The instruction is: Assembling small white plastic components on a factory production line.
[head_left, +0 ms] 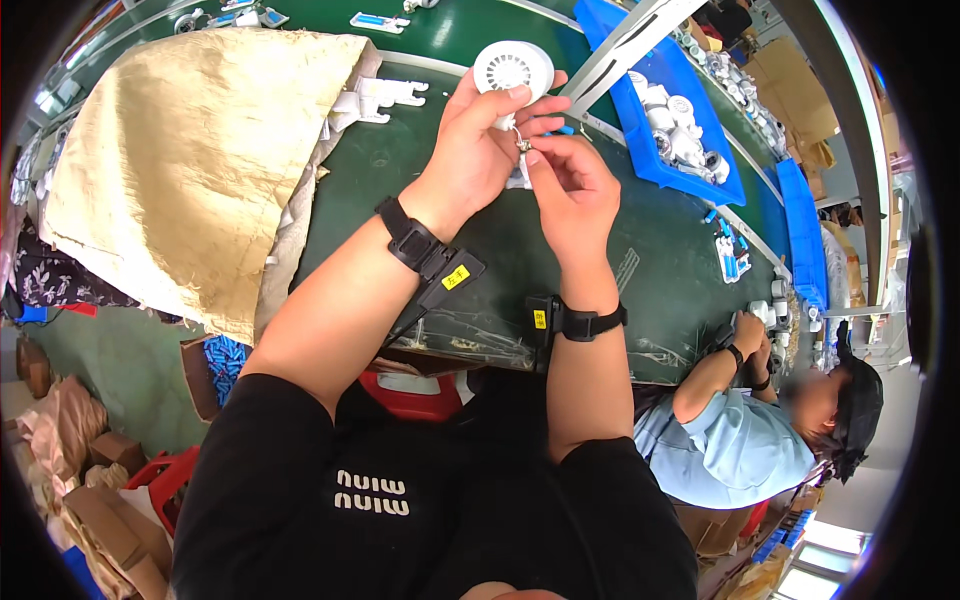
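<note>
Hands: left hand (478, 145) grips white slotted round housing (510, 68); right hand (578, 195) pinches small metallic part (524, 146) at fingertips.
Hard to see: metallic part's exact shape, too small; housing's back, hidden; pale piece (518, 181) between hands, unclear.
Housing position: at left thumb and fingers, beyond right hand, over green bench (365, 175).

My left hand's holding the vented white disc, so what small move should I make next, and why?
I'd probably keep the disc still with your left hand and steady the small metal piece with your right hand: your right fingertips are at that piece, which seems joined to the disc by a thin wire, partly hidden.
</note>
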`<state>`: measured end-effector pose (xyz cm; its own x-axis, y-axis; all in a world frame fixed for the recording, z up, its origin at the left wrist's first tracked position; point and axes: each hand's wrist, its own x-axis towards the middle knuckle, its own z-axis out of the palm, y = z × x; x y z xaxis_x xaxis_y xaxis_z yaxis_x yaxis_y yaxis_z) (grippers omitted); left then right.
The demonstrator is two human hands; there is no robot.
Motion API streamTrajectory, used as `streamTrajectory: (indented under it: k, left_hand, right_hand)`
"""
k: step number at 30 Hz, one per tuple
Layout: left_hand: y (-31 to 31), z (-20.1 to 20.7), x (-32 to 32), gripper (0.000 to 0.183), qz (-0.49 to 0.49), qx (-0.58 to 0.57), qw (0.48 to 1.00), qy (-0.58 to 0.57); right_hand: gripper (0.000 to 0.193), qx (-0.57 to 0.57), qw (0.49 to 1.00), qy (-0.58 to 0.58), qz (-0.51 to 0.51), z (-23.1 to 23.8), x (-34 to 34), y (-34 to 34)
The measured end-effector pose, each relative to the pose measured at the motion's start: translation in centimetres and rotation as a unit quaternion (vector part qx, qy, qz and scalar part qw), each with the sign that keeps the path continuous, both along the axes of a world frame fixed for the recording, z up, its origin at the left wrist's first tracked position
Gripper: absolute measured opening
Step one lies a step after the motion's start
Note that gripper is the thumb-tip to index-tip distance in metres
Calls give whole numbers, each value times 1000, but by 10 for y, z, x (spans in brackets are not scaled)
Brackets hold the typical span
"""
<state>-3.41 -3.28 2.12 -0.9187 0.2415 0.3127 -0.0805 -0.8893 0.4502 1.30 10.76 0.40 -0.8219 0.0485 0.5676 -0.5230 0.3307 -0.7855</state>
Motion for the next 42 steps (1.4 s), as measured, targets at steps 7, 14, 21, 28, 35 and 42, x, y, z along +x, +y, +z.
streamTrajectory:
  k: [7, 14, 21, 28, 35, 42]
  left_hand:
    - [-1, -10, -5, 47, -34, 37, 999, -15]
    - [-1, 6, 3, 54, 93, -111, 989, 28]
    - [3, 1, 0, 59, 136, -122, 981, 69]
    - [6, -2, 2, 61, 154, -141, 976, 63]
    - [14, 25, 25, 56, 228, -140, 961, 71]
    - [12, 10, 18, 74, 354, -292, 870, 179]
  right_hand:
    - [14, -11, 996, 52, 70, 2, -2, -2]
    - [11, -143, 983, -82, 84, -3, 3, -12]
    - [11, -194, 966, -137, 106, -6, 0, -6]
    - [12, -183, 963, -181, 82, -2, 2, -12]
    - [13, -230, 949, -192, 102, -14, -2, -10]
    - [17, -225, 957, -145, 111, -16, -1, -15]
